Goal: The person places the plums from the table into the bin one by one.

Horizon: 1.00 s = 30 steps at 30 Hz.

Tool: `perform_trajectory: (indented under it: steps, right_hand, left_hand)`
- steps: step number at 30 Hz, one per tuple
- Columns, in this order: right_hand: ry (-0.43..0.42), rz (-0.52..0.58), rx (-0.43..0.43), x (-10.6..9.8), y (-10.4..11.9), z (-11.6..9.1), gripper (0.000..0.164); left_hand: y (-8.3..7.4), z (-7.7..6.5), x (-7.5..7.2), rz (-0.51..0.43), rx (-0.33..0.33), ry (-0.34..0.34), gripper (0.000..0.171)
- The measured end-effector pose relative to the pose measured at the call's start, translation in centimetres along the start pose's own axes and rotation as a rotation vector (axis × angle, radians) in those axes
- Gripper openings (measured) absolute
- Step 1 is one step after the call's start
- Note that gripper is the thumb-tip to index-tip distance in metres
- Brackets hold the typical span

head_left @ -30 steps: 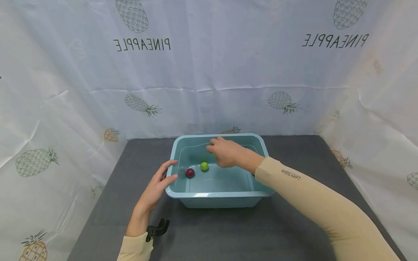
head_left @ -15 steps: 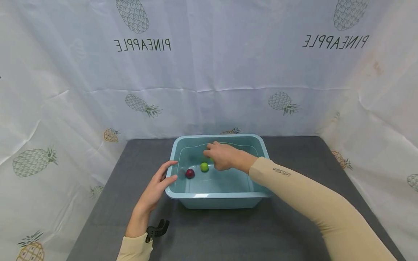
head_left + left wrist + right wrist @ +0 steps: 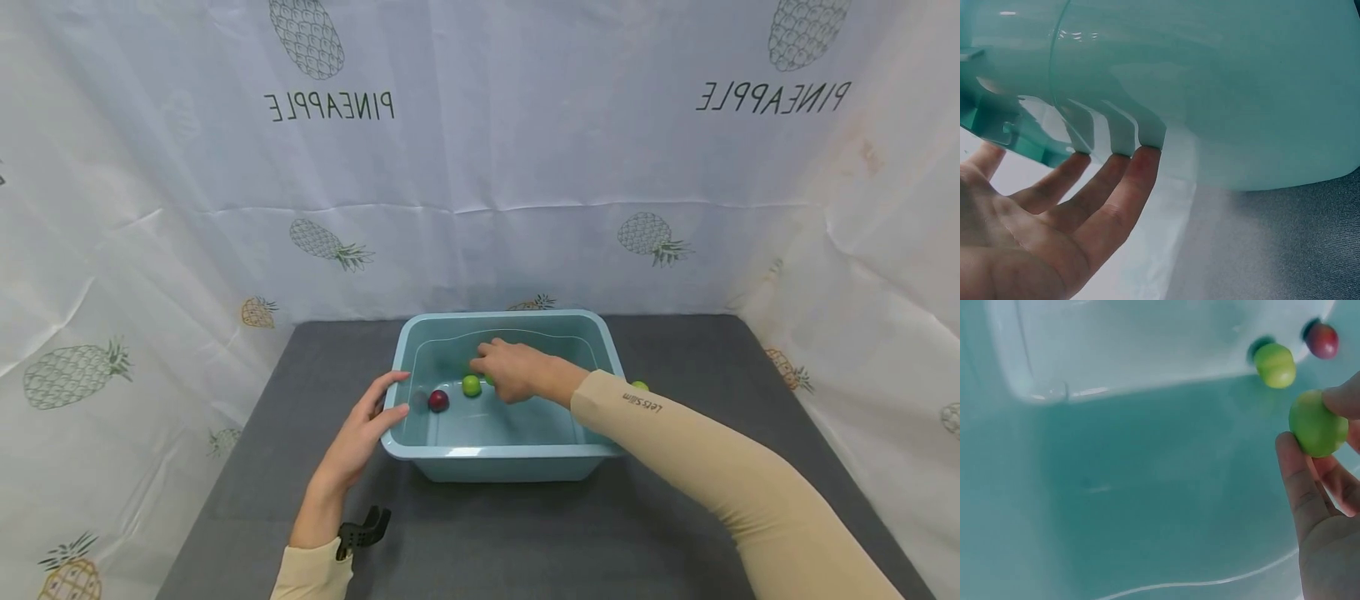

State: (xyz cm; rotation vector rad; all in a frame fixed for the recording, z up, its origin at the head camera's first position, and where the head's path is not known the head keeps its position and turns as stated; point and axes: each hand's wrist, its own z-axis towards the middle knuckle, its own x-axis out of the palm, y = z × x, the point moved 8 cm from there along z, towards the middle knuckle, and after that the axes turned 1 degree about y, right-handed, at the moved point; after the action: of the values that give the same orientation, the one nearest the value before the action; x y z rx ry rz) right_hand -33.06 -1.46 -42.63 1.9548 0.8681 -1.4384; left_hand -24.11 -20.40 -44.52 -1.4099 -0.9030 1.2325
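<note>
A light blue plastic basin (image 3: 487, 451) stands on the dark cloth. My left hand (image 3: 356, 433) grips its left rim; in the left wrist view several fingertips press against the outer wall. Inside the basin, my right hand (image 3: 510, 372) pinches a small round green fruit (image 3: 1318, 424) between thumb and fingers, seen best in the right wrist view. Another green fruit (image 3: 471, 386) lies on the basin floor, left of that hand. Beside it, further left, sits a dark red fruit (image 3: 438, 401) like a plum. The right hand mostly hides the held fruit in the head view.
Past the basin's right side, a green round thing (image 3: 640, 386) shows partly behind the right sleeve (image 3: 675, 442). A dark grey cloth (image 3: 480, 542) covers the table. White curtains (image 3: 480, 150) with pineapple prints stand behind and at both sides. A black band (image 3: 363, 529) circles the left wrist.
My right hand has sunk lower into the basin with the green fruit, its forearm shifting slightly left. The green thing beyond the right side has come into view. My left hand stays on the rim.
</note>
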Motion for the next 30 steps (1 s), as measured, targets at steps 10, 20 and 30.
perform_trajectory:
  steps: [10,20,30]
  right_hand:
    - [0.004,0.003,-0.008,0.5,-0.1,-0.1,0.040]
    - [-0.071,0.048,-0.012,-2.4,-0.4,-1.1,0.032]
    - [-0.168,0.105,-0.003,-6.0,-1.1,-4.0,0.025]
  left_hand:
    - [0.0,0.1,0.3,0.000,-0.002,-0.001,0.049]
    - [-0.1,-0.1,0.2,0.016,0.004,-0.011,0.050]
    - [-0.1,-0.1,0.3,0.004,-0.010,-0.011,0.050]
